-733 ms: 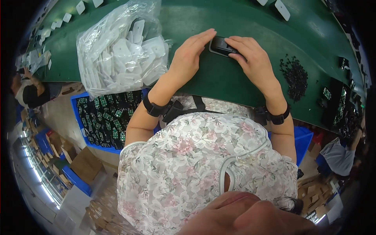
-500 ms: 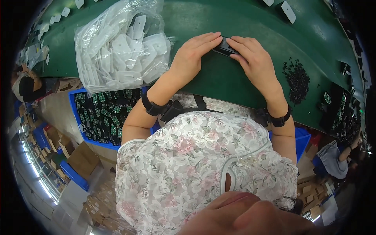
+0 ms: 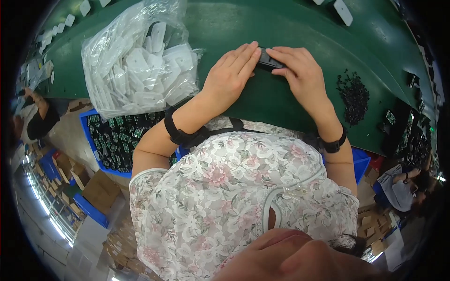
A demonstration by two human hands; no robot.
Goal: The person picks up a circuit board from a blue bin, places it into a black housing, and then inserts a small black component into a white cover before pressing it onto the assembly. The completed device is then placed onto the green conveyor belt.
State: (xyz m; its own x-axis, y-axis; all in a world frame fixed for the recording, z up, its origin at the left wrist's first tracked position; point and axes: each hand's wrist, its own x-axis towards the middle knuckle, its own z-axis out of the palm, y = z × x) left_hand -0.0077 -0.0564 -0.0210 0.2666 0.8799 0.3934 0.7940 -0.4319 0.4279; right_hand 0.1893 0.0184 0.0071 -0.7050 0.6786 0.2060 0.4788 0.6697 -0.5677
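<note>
Slanting left hand (image 3: 229, 77) (fingers extended)

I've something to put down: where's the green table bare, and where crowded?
The green table is bare beyond the left hand and right hand, between the bag of white plates and the white plates at upper right; a smaller patch lies between the forearms. Crowded: left, under the bag; right, around the black parts pile and circuit boards.

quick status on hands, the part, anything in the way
Right hand gripping small black rectangular case. Left hand at its left end. Clear bag of white plates left, loose black parts pile right, both apart from case.
</note>
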